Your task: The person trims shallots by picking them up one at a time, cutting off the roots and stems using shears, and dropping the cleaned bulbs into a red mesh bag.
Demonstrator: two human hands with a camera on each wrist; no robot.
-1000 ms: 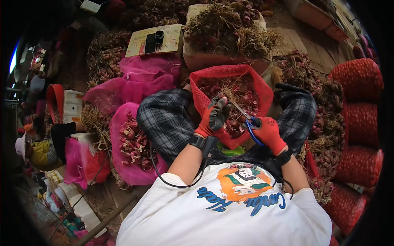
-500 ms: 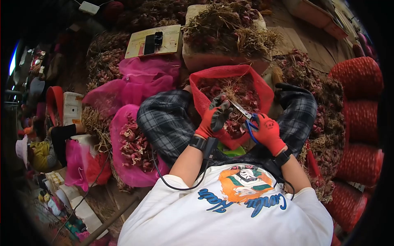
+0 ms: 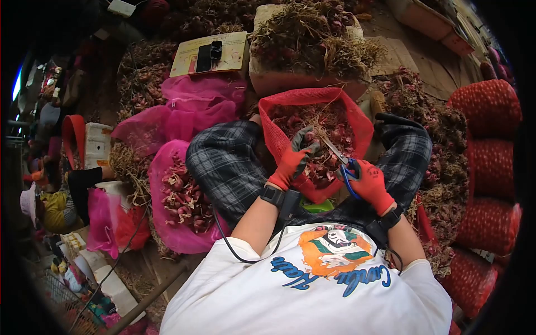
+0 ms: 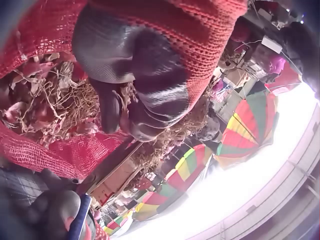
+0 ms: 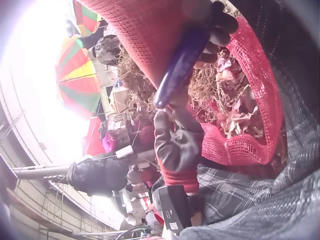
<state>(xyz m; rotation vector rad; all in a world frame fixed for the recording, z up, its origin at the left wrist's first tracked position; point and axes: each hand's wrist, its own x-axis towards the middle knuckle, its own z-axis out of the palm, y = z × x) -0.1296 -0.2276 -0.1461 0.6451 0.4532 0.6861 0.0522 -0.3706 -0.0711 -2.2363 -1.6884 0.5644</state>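
Note:
In the head view, my gloved left hand (image 3: pixel 292 163) is over the near left side of a red mesh bag (image 3: pixel 362 129). Its fingers curl around a shallot, mostly hidden, with dry brown fibres (image 4: pixel 128 93) showing between them in the left wrist view. Scissors (image 3: pixel 335 151) with blue handles are gripped by my gloved right hand (image 3: pixel 371 182), their blades pointing up and left toward the left fingertips. From the right wrist, a blue handle (image 5: pixel 181 67) shows along the glove. Loose shallots (image 3: pixel 322 170) and dry stalks fill the bag between my legs.
A pink mesh bag of shallots (image 3: pixel 184 195) lies by my left knee. Bunched shallots top a foam box (image 3: pixel 307 81) ahead. A phone (image 3: pixel 204 59) rests on a yellow board (image 3: pixel 184 61). Full red sacks (image 3: pixel 491 167) line the right; another person (image 3: pixel 56 209) sits at left.
Both hands have shifted slightly to the right over the bag, the scissors moving along. A reddish bulb seen at the left fingertips a second ago no longer shows.

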